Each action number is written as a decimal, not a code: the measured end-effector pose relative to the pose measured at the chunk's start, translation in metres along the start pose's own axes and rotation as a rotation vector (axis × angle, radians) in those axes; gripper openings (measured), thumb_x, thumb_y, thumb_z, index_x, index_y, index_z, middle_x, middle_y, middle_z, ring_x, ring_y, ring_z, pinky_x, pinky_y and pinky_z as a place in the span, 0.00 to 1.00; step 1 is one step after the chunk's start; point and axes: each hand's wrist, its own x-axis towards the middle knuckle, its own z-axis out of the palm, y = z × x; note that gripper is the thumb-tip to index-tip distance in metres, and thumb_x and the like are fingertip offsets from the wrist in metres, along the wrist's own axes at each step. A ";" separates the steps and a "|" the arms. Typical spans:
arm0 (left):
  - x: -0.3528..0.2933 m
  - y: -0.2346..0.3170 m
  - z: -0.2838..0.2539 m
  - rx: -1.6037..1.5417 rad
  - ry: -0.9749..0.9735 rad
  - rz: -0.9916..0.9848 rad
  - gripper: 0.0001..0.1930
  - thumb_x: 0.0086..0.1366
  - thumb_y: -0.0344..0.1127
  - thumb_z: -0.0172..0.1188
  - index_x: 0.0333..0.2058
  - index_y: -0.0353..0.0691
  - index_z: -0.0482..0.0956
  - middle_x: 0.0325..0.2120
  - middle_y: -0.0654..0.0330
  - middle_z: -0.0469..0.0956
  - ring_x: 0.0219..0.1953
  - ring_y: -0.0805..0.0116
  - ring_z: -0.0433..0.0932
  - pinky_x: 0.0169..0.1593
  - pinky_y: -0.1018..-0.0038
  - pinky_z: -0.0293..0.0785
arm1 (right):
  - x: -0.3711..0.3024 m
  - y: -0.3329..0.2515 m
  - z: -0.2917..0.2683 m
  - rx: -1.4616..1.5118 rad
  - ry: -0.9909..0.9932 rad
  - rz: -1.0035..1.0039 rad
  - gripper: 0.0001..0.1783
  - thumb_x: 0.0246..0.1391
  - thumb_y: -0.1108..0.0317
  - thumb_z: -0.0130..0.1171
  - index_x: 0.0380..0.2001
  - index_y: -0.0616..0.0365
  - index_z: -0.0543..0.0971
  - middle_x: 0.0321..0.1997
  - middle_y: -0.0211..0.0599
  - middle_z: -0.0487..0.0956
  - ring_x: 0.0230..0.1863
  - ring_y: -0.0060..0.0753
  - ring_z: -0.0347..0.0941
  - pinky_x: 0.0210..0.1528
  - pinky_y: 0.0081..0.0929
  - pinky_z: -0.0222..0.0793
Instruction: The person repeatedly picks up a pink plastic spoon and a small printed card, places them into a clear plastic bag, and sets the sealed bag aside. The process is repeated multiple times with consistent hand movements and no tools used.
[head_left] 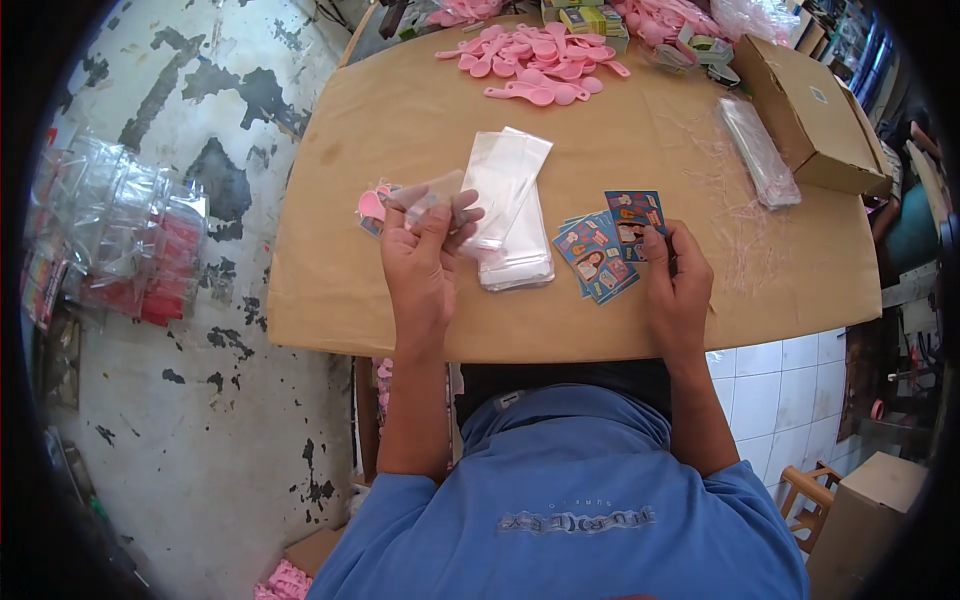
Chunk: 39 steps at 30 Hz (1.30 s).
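Observation:
My left hand (425, 235) is closed on a clear plastic bag (437, 190), lifted a little over the table. Between the thumb and fingers of my right hand (680, 285) is a blue printed card (633, 215). Just under that card lies a small fanned stack of similar cards (597, 255). A pile of clear plastic bags (518, 230) rests between my hands, its top ones askew. Partly hidden behind my left hand, a pink spoon (371, 205) lies with something printed beneath it.
Pink measuring spoons (540, 60) are heaped at the table's far side. At the right stand a cardboard box (810, 115) and a bundle of clear bags (757, 150), with loose pink strands (735, 225) nearby. Plastic packets (125, 230) hang by the peeling wall at left.

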 end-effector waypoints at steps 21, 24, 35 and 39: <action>-0.019 -0.017 0.059 -0.436 -0.072 -0.282 0.17 0.74 0.31 0.59 0.58 0.34 0.70 0.58 0.41 0.76 0.55 0.59 0.82 0.55 0.65 0.84 | 0.001 -0.025 0.022 0.399 -0.328 0.238 0.10 0.66 0.68 0.63 0.46 0.63 0.81 0.31 0.24 0.81 0.29 0.11 0.72 0.32 0.15 0.68; -0.020 -0.017 0.060 -0.368 -0.112 -0.266 0.17 0.74 0.31 0.58 0.57 0.32 0.70 0.56 0.42 0.77 0.54 0.58 0.82 0.53 0.64 0.86 | 0.005 -0.025 0.017 0.380 -0.461 0.239 0.11 0.65 0.69 0.64 0.47 0.63 0.81 0.32 0.25 0.81 0.30 0.13 0.74 0.32 0.16 0.70; -0.032 -0.031 0.067 -0.306 -0.152 -0.272 0.17 0.73 0.31 0.61 0.57 0.32 0.73 0.53 0.48 0.80 0.51 0.65 0.83 0.56 0.68 0.80 | 0.005 -0.031 0.038 0.731 -0.243 0.299 0.11 0.65 0.70 0.64 0.46 0.63 0.76 0.37 0.28 0.80 0.37 0.15 0.75 0.38 0.15 0.71; -0.039 -0.027 0.071 -0.243 -0.198 -0.249 0.20 0.73 0.30 0.60 0.61 0.33 0.72 0.60 0.50 0.77 0.58 0.67 0.78 0.62 0.68 0.75 | 0.002 -0.037 0.051 0.823 -0.138 0.298 0.10 0.65 0.68 0.65 0.44 0.61 0.78 0.37 0.27 0.80 0.38 0.15 0.75 0.40 0.15 0.70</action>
